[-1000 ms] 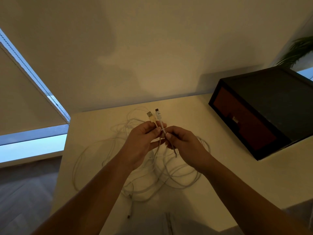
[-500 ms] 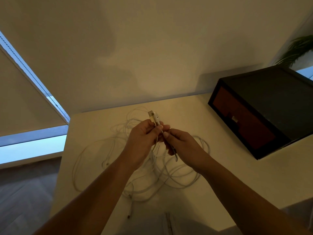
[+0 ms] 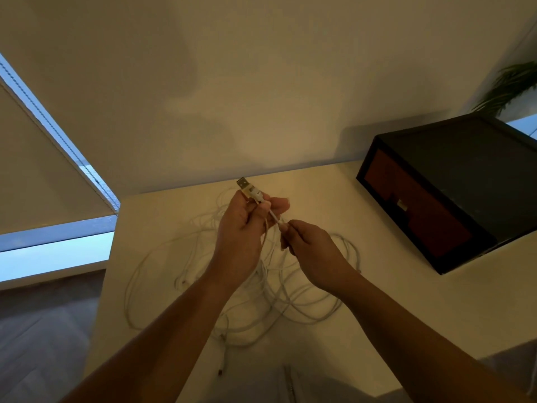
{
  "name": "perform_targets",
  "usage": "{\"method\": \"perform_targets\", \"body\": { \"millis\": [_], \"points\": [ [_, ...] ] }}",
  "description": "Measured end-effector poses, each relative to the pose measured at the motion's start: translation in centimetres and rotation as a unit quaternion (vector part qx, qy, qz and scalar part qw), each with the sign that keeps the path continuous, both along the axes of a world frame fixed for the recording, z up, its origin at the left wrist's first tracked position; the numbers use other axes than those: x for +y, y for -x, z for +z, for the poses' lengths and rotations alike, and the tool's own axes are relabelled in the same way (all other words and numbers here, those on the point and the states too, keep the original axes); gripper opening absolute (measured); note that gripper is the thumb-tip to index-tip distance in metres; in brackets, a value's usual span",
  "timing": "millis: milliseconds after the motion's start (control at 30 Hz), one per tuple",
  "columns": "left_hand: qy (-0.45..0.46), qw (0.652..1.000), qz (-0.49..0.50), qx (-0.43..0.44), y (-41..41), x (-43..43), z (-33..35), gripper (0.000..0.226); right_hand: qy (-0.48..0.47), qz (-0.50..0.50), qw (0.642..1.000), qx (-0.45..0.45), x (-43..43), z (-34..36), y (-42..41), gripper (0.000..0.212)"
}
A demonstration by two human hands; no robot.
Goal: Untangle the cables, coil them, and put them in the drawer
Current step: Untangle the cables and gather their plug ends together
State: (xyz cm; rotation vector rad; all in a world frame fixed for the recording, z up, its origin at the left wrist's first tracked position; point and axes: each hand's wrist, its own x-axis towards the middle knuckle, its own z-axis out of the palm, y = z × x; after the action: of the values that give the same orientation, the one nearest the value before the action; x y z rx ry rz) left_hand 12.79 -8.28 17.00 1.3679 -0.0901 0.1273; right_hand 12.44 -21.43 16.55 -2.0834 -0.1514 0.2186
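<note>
Both forearms reach forward over the counter (image 3: 377, 321), the hands raised above a loose tangle of white cables (image 3: 261, 301) lying on it. The left hand (image 3: 241, 228) curls round a cable just behind its USB plug (image 3: 247, 188), which points up and away to the left. The right hand (image 3: 311, 248) pinches the same cable lower down, so the short stretch slants down to the right. The dark drawer box (image 3: 453, 187) sits well apart at the right.
</note>
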Motion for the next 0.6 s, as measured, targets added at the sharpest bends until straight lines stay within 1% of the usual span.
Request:
{"method": "perform_targets", "body": {
  "millis": [100, 200, 300, 367, 433, 500, 600],
  "points": [
    [0.011, 0.999, -0.031, 0.020, -0.1, 0.2, 0.1, 0.017, 0.006, -0.010, 1.000, -0.017, 0.0, 0.1, 0.1, 0.039],
    [0.004, 0.999, -0.034, 0.036, -0.3, 0.3, 0.2, 0.019, 0.002, 0.002, 1.000, -0.012, 0.1, 0.1, 0.2, 0.040],
    [-0.036, 0.999, 0.014, 0.022, -0.3, 0.4, 0.0, 0.023, -0.011, 0.010, 1.000, -0.008, 0.5, 0.4, 0.3, 0.042],
    [-0.075, 0.996, 0.055, 0.003, -0.6, 0.5, -0.3, 0.028, -0.003, 0.020, 1.000, -0.024, 0.8, 0.8, 0.2, 0.042],
    [-0.098, 0.992, 0.073, 0.003, -0.9, 0.8, -0.3, 0.028, 0.006, 0.027, 0.999, -0.038, 1.0, 1.2, 0.1, 0.042],
    [-0.066, 0.996, 0.053, 0.014, -1.0, 0.9, 0.1, 0.022, 0.003, 0.021, 0.999, -0.032, 0.9, 1.0, 0.0, 0.040],
    [0.021, 0.999, 0.011, 0.038, -0.9, 1.1, 1.0, 0.016, 0.017, 0.024, 1.000, -0.009, 0.5, 0.4, 0.0, 0.040]
  ]
}}
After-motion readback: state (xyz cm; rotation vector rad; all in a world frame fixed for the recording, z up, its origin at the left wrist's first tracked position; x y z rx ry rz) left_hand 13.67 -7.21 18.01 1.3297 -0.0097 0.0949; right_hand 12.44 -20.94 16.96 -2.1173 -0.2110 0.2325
